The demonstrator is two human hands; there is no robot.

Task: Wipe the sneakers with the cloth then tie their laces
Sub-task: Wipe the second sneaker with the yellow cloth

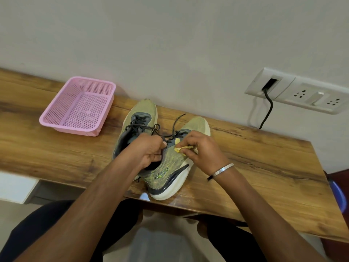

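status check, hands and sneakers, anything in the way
Left hand grips near sneaker at collar. Right hand pinches yellow cloth against its upper. Laces untied. Nothing blocking.

Soft, even indoor light fills the view, bright enough on the pale wall (170, 35) and the wooden desk (264, 167). The cable (268, 108) throws a faint double shadow on the wall, so the light perhaps comes from more than one source. A small glare patch sits at the desk's near edge. Wide-angle distortion bows the desk edges; detail looks slightly soft throughout.
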